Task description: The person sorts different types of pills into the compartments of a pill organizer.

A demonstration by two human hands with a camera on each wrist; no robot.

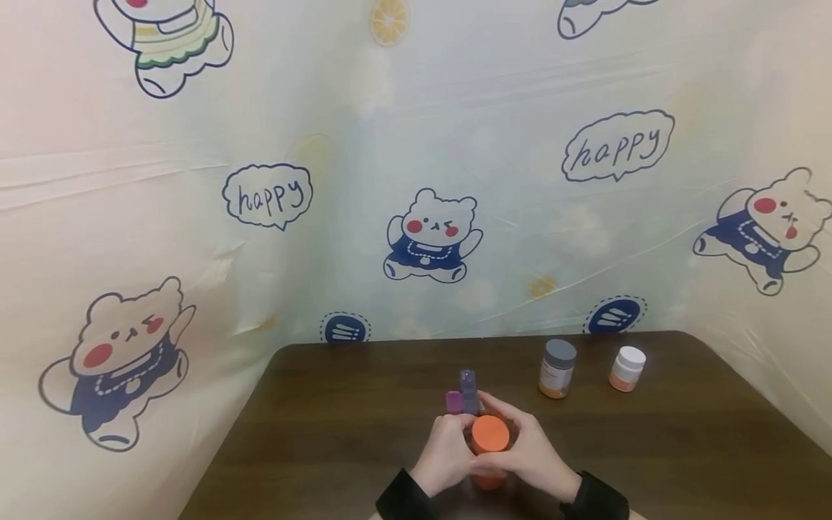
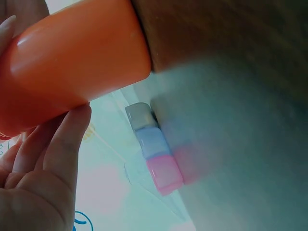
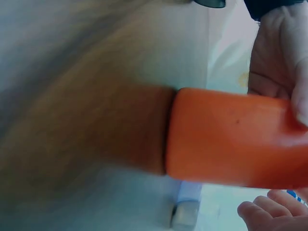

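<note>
An orange bottle with an orange cap point(image 1: 490, 433) stands upright on the table at front centre. My left hand point(image 1: 445, 455) grips it from the left. From the right, my right hand point(image 1: 533, 455) holds it around the upper part, its thumb across the front. In the left wrist view the smooth orange bottle point(image 2: 86, 62) has fingertips of the left hand point(image 2: 43, 178) against its side. Just behind the hands lies a small pill box point(image 1: 468, 393) with purple and magenta compartments; the left wrist view shows grey, blue and pink sections. Hands partly hide the bottle's body.
Toward the back right of the dark wooden table point(image 1: 338, 404) stand a grey-capped bottle point(image 1: 557, 369) and a smaller white-capped bottle point(image 1: 627, 369). A pale curtain point(image 1: 507, 87) printed with cartoon bears hangs behind and beside the table.
</note>
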